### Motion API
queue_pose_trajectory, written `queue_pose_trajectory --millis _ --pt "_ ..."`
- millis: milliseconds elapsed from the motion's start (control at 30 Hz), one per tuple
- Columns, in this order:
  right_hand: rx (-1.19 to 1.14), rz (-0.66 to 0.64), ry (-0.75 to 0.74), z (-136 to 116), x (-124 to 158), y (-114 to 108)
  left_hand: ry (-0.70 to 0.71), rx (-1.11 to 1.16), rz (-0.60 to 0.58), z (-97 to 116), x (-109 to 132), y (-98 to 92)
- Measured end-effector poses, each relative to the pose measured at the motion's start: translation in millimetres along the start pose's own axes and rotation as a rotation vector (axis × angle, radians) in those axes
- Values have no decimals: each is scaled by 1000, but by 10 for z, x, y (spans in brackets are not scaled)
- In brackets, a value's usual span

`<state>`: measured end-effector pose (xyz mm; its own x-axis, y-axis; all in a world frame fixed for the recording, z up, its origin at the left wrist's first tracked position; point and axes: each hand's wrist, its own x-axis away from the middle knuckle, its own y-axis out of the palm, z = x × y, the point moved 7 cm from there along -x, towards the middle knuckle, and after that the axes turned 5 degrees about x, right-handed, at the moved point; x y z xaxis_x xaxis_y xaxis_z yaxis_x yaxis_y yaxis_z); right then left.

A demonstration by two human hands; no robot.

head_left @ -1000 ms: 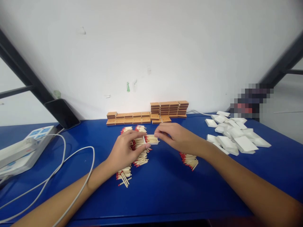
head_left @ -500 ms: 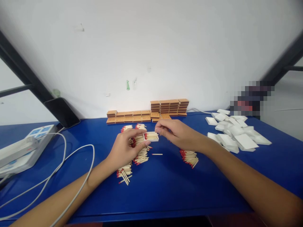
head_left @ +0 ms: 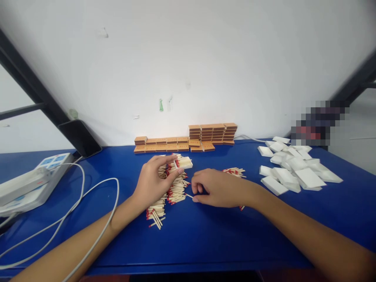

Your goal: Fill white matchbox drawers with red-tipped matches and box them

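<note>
My left hand point(head_left: 154, 176) holds a white matchbox tray point(head_left: 188, 166) between thumb and fingers, over a heap of matches. Red-headed matches point(head_left: 182, 162) lie side by side inside the tray. Low over the blue table, my right hand point(head_left: 220, 188) has its fingers curled and its thumb at the end of a single match point(head_left: 188, 195). The match's red head points left; its other end is hidden at the fingertips. Loose matches point(head_left: 178, 192) are heaped beneath and beside my left hand. A smaller pile of matches point(head_left: 235, 171) is partly covered by my right hand.
Brown matchboxes point(head_left: 213, 133) stand stacked in rows along the wall. White trays point(head_left: 293, 164) are heaped at the right. On the left are a power strip point(head_left: 47, 172), a dark phone-like slab point(head_left: 80, 137) and a white cable point(head_left: 117, 192) looping over my left forearm.
My right hand has come down from the tray to the single match, which has shifted left and tilted. My left hand still holds the tray, now slightly farther left and higher.
</note>
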<state>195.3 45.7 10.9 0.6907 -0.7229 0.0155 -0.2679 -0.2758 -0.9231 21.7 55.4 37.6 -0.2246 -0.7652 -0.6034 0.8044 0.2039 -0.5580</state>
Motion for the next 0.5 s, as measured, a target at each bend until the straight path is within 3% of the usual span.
queue_pose_trajectory --millis 133,200,367,500 --pt "-13 -119 32 15 70 -2 -6 -4 -36 2 4 27" --pt "-32 -93 29 52 98 -121 -6 -3 -57 0 3 42" --pt "-61 193 30 135 62 -465 53 -8 -120 35 7 93" --pt "47 366 31 100 -2 -453 101 28 -160 71 36 135"
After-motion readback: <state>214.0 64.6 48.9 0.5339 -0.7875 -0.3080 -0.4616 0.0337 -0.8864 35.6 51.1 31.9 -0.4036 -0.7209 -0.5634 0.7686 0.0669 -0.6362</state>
